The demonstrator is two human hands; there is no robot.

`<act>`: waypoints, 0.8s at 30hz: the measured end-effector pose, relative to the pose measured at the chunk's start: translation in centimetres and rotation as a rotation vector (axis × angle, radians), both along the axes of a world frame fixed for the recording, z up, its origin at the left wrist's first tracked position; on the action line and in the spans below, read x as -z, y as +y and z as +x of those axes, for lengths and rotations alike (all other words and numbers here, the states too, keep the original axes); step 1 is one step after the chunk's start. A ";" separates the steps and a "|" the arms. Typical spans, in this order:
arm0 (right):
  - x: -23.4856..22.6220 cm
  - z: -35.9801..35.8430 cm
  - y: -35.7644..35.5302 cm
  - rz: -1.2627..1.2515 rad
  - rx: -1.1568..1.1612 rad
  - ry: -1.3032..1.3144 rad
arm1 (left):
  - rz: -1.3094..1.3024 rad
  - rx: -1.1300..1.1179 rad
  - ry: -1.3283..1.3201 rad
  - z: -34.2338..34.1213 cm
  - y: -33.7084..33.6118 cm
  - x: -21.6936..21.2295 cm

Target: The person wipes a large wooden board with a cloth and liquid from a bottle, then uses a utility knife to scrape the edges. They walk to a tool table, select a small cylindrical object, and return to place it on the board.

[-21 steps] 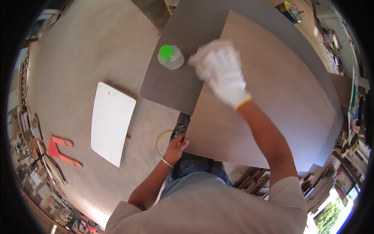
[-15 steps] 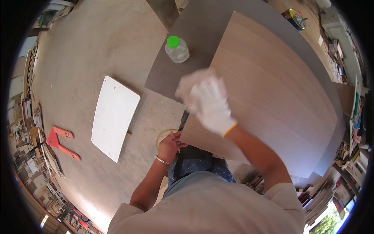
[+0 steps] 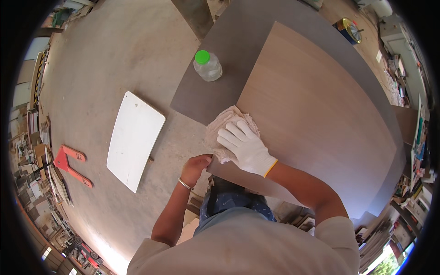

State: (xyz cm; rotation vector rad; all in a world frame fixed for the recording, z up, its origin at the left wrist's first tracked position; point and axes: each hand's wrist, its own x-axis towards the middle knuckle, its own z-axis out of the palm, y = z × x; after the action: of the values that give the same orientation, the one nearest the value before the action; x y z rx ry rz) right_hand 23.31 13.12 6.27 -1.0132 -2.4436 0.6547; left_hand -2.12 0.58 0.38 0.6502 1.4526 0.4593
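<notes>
Pressing cloth, fingers pointing up-left

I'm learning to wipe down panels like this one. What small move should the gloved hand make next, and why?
Probably sweep the rag back out across the wood-grain panel. The gloved right hand presses the rag flat at the panel's near corner, beside the bare left hand gripping the edge, so little panel is left that way; most of the surface lies farther out.
</notes>
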 end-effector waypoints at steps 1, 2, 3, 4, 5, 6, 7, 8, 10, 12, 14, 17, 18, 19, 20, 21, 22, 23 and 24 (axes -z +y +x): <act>-0.3 0.7 0.6 -0.031 -0.079 0.017 | 0.028 0.079 0.065 0.0 0.7 0.1; -0.2 1.7 2.8 -0.023 0.055 -0.065 | 0.013 0.153 0.072 0.2 1.1 -0.4; 0.2 3.2 5.9 0.025 0.159 -0.115 | -0.007 0.236 0.072 0.3 2.2 -1.1; 0.6 4.5 9.1 0.065 0.258 -0.162 | -0.011 0.317 0.077 0.3 3.3 -1.4; 0.6 5.6 11.5 0.159 0.315 -0.168 | -0.049 0.305 0.016 0.1 3.7 -1.1; -0.3 4.9 11.5 -0.039 0.368 -0.111 | -0.098 0.293 -0.046 -0.6 3.7 -0.7; -0.9 4.1 9.3 -0.090 0.305 -0.150 | -0.147 0.281 -0.107 -1.1 3.8 -0.4; -1.7 3.4 7.2 -0.137 0.247 -0.191 | -0.088 0.282 -0.110 -0.7 4.5 -0.3; 0.0 2.8 3.0 -0.138 0.123 -0.088 | 0.006 0.289 -0.111 0.3 5.5 -1.0; 0.9 2.3 1.9 -0.105 0.022 -0.069 | -0.031 0.552 -0.033 0.2 7.7 -1.5; 1.6 0.4 4.4 -0.028 0.155 -0.041 | -0.074 0.576 -0.035 0.4 8.3 -1.7; 0.1 -0.8 5.4 -0.054 0.248 -0.084 | -0.062 0.563 -0.081 0.1 8.8 -1.7; -0.4 0.3 4.8 -0.045 0.188 -0.130 | -0.087 0.524 -0.139 -0.3 8.3 -1.4; -0.7 1.4 4.0 -0.036 0.129 -0.175 | -0.110 0.484 -0.197 -0.8 7.5 -0.8; -0.8 2.1 3.3 -0.080 0.149 -0.127 | -0.122 0.453 -0.259 -1.0 7.4 -0.2; -0.4 2.1 3.3 -0.074 0.144 -0.148 | -0.131 0.426 -0.304 -1.3 7.4 0.4; 0.1 2.1 3.7 -0.069 0.140 -0.169 | -0.140 0.399 -0.349 -1.6 7.6 1.1; 0.3 1.9 4.3 -0.065 0.138 -0.193 | -0.149 0.373 -0.398 -1.7 7.7 1.8; 0.6 1.1 5.4 -0.011 0.162 -0.156 | -0.163 0.345 -0.449 -1.7 7.6 2.1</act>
State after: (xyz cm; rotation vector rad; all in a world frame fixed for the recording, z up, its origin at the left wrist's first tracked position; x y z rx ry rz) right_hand 24.40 18.50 5.64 -1.2950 -2.4570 0.5547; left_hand -3.83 8.19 -1.73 0.6051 0.9187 0.1952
